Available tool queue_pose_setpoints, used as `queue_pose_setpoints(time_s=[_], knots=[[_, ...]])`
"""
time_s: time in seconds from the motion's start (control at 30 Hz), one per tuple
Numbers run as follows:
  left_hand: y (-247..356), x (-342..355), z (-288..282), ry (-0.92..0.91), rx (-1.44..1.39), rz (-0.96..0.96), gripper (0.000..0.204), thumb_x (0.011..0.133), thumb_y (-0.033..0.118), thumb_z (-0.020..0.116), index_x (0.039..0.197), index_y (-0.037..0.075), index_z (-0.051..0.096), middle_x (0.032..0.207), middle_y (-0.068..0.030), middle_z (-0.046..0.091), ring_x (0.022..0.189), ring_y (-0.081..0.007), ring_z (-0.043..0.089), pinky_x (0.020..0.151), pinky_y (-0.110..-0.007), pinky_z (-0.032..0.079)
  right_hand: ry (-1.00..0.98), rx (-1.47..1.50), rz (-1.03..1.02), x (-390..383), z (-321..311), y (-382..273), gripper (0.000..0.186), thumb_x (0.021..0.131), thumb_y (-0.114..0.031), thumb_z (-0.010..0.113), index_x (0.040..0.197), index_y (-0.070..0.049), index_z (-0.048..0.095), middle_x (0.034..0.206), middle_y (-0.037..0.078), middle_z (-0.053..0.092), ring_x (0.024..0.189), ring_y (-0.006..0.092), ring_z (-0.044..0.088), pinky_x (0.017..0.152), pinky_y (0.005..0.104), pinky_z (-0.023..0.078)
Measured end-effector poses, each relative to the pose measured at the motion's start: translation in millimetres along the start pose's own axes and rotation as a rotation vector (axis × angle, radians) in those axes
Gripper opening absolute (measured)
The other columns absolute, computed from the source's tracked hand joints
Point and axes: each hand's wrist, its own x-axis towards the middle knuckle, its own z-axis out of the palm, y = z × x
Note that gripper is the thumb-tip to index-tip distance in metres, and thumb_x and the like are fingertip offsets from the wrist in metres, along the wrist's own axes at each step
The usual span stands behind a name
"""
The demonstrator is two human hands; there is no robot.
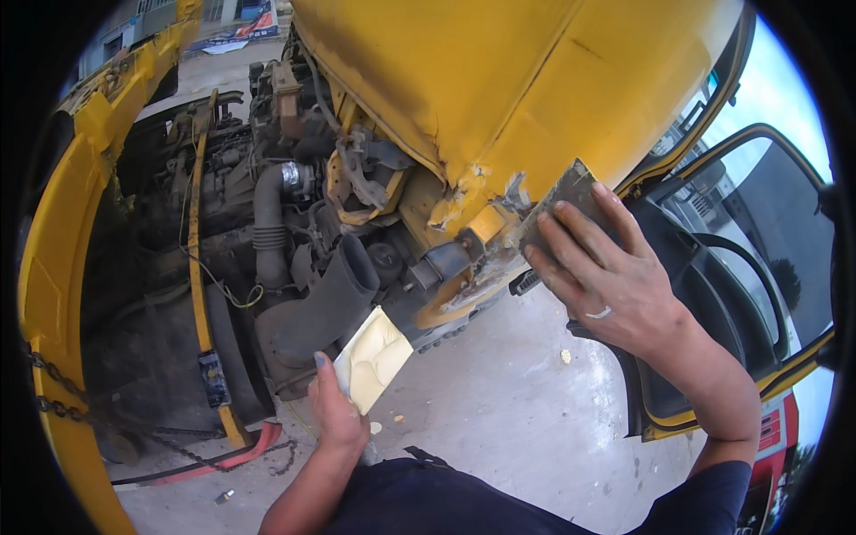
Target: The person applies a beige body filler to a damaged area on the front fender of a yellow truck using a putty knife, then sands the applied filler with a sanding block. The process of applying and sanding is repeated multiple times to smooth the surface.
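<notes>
Right fingers [586,232]: gripping a flat grey spreader [574,185]
Left hand [340,419]: clasping a board [347,362] of creamy, ridged putty [381,355]
Cab corner [465,198]: rough, patchy

- Left hand [337,412]: holds paste-covered board [379,358], just in front of intake duct [348,283] as seen from here
- Right hand [615,276]: fingers over flat plate [563,203], at cab's [571,98] lower corner
- Cab: ahead, beyond both hands
- Engine bay: left of cab; ribbed hose [268,223] inside, long strip [198,223] left of hose
- Beam [58,285]: far left, chain [62,406] across it
- Open door [694,272]: right
- Floor [517,401]: below, between bay and door
</notes>
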Motion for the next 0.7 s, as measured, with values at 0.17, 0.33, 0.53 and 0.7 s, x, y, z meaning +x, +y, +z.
queue_pose_setpoints(time_s=[0.17, 0.33, 0.53, 0.7], knots=[[5.8, 7.7, -12.6, 0.013, -0.010, -0.008, 0.073, 0.124, 0.055, 0.046, 0.137, -0.012, 0.070, 0.128, -0.0188, 0.080, 0.115, -0.0230, 0.080, 0.101, -0.038, 0.062, -0.044, 0.023, 0.008, 14.4, 8.1, -1.6, 0.041, 0.098, -0.010, 0.085, 0.138, -0.019, 0.080, 0.142, 0.004, 0.069, 0.152, 0.0246, 0.056, 0.143, 0.0605, 0.030], [12.2, 10.0, -15.0, 0.024, 0.004, -0.021, 0.072, 0.124, 0.053, 0.045, 0.137, -0.013, 0.070, 0.127, -0.0197, 0.080, 0.112, -0.0233, 0.081, 0.099, -0.038, 0.063, -0.108, 0.017, 0.039, 23.2, 11.3, -0.3, 0.041, 0.100, -0.011, 0.083, 0.140, -0.019, 0.079, 0.145, 0.004, 0.068, 0.151, 0.0250, 0.056, 0.143, 0.0608, 0.029], [10.1, 10.5, -19.3, 0.004, -0.012, -0.040, 0.069, 0.124, 0.053, 0.047, 0.132, -0.011, 0.071, 0.124, -0.0188, 0.080, 0.109, -0.0233, 0.081, 0.095, -0.038, 0.064, -0.090, 0.053, 0.067, 13.4, 14.2, -0.7, 0.035, 0.106, -0.013, 0.076, 0.141, -0.015, 0.080, 0.146, 0.005, 0.069, 0.151, 0.0238, 0.056, 0.143, 0.0576, 0.031], [10.8, 9.0, -30.4, 0.041, 0.005, -0.055, 0.067, 0.123, 0.053, 0.048, 0.131, -0.010, 0.071, 0.123, -0.0182, 0.081, 0.106, -0.0233, 0.082, 0.094, -0.038, 0.065, -0.163, 0.030, 0.072, -10.8, 10.8, -8.0, 0.070, 0.090, -0.013, 0.093, 0.154, -0.025, 0.069, 0.153, 0.004, 0.062, 0.156, 0.0257, 0.051, 0.142, 0.0629, 0.029]])
